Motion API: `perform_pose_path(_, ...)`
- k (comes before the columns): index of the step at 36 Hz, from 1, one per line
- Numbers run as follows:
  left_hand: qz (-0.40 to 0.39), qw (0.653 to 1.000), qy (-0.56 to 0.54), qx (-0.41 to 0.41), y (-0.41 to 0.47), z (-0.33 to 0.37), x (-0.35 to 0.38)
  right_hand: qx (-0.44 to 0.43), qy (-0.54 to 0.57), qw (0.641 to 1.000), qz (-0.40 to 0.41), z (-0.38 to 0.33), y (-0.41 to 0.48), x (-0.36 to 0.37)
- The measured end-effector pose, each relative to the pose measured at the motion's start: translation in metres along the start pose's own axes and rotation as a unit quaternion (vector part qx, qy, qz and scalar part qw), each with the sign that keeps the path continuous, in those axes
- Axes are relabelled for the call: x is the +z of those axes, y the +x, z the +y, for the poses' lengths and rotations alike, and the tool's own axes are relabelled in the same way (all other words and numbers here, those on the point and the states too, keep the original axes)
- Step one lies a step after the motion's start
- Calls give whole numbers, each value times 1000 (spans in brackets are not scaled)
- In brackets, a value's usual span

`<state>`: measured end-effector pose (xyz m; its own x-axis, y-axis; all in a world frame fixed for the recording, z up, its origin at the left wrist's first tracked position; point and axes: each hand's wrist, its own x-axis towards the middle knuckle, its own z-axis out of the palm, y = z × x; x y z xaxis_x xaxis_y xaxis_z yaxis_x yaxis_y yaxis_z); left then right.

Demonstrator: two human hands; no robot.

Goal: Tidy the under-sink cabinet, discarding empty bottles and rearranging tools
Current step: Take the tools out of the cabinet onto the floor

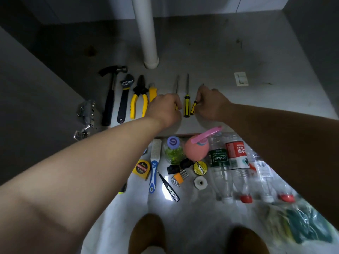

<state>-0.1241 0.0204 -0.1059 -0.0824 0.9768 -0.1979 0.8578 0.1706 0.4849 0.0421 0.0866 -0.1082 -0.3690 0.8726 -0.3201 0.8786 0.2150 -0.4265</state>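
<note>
hammer [110,96], wrench [124,99] and pliers [139,96] lie in a row on the cabinet floor [201,61]. the left hand [165,109] has its grip clamped on a screwdriver [177,85], the right hand [211,105] on a smaller screwdriver [193,107], both in that row. the bottles [236,156] outside look not yet discarded.

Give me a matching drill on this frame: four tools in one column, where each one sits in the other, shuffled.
Tools:
1. claw hammer
2. pliers
3. tape measure
4. short screwdriver

Places:
A. pinched by the right hand
B. outside the cabinet, beside the blue-handled brush
C. just left of the adjustable wrench
D. between that wrench and the yellow utility knife

Pairs: 1-C, 2-D, 3-B, 4-A
</note>
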Motion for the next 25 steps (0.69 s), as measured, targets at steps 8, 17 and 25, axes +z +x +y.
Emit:
perform_pose_path(8,78,959,-272,-34,-44,-13,-8,29,-65,997,-16,-4,4,7)
perform_pose_path(17,168,932,-319,-40,-119,-38,6,31,8,991,128,-14,-22,-33)
perform_pose_path(25,213,950,-209,-91,-215,-69,46,-177,208,957,93,-70,-109,-34)
